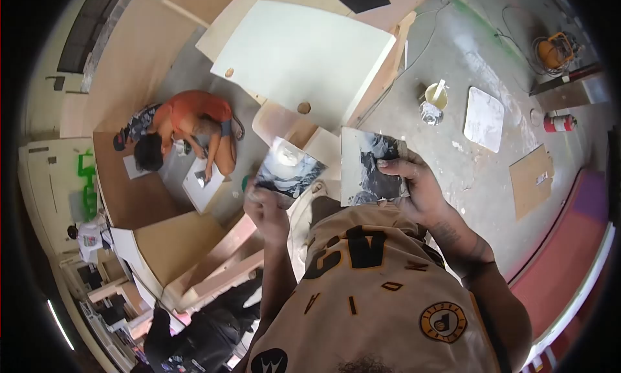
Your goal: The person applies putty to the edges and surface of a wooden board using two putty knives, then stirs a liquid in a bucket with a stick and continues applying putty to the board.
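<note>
My left hand (268, 213) is closed on the lower left corner of a thin square putty spreader (290, 169), tilted, with a pale lump of putty on its upper part. My right hand (417, 184) grips a second flat square putty spreader (359, 169) by its right side, thumb across the face. Dark and whitish smears cover both faces. The two spreaders are held apart in front of my jersey, a small gap between them. Beyond them stands a large white panel (301, 56) with a wooden frame.
A person in orange (194, 111) crouches at left, a hand on a white board (204, 185). On the floor at right are an open tub (436, 96) with a stick, a white tray-like board (484, 119), cardboard (532, 179), a fire extinguisher (559, 123) and an orange machine (555, 52) with cables.
</note>
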### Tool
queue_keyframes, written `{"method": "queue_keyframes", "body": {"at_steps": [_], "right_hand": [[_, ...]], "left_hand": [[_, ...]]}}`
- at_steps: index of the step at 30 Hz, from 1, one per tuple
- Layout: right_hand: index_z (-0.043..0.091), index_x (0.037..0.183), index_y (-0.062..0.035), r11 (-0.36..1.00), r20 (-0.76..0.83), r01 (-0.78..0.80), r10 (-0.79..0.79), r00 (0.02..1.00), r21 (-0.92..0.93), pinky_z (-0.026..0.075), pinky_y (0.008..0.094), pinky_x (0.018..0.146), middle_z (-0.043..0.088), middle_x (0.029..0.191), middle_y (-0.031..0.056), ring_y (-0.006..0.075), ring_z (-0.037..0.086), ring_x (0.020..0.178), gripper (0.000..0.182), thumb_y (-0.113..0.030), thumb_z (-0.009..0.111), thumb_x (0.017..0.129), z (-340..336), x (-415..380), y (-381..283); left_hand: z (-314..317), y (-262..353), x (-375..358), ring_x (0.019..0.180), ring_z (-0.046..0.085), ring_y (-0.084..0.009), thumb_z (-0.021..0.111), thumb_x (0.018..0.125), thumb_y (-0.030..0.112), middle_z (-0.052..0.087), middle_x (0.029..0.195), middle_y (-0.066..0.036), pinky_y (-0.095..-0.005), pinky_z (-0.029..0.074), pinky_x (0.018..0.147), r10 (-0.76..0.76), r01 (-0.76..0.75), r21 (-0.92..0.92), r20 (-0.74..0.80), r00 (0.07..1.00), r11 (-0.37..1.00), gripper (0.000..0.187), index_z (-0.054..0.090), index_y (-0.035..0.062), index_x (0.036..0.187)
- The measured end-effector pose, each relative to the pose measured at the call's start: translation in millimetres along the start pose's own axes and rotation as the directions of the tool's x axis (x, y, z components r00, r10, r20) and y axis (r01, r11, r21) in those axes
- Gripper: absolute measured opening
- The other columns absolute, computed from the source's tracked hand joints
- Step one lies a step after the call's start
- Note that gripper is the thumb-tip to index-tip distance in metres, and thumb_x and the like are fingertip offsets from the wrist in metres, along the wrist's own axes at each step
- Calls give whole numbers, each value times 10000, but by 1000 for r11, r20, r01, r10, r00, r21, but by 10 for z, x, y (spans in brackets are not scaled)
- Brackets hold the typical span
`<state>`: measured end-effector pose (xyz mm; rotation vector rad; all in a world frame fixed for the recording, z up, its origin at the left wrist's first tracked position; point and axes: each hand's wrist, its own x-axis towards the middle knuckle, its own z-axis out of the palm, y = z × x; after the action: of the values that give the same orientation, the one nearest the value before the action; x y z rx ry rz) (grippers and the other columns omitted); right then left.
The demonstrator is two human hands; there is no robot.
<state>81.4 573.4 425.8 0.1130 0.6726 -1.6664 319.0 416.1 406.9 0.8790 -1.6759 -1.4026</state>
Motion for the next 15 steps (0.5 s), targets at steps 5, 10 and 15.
{"method": "queue_keyframes", "body": {"at_steps": [5,10,15], "right_hand": [[566,1235,4,984,3,-170,170,985,52,559,360,652,697,1019,99,206,702,852,342,-68,614,904,-13,111,231],[600,1201,-12,980,66,129,-120,991,-151,553,331,812,679,1094,101,204,686,972,333,-2,655,872,-229,223,583],[550,1274,-7,898,-42,430,-435,900,-91,560,322,897,652,1164,89,178,671,1042,395,44,622,889,-569,439,346]], "left_hand": [[336,224,123,1216,597,-408,486,912,74,611,1244,-263,-475,487,1028,517,-590,253,301,802,767,363,676,-32,1202],[239,179,156,1224,586,-422,581,738,-32,612,1321,-185,-500,473,1047,331,-617,363,601,728,699,514,698,70,1228],[52,129,345,1234,585,-361,620,741,-5,616,1326,-156,-480,456,1060,153,-695,441,773,615,568,557,681,109,1283]]}}
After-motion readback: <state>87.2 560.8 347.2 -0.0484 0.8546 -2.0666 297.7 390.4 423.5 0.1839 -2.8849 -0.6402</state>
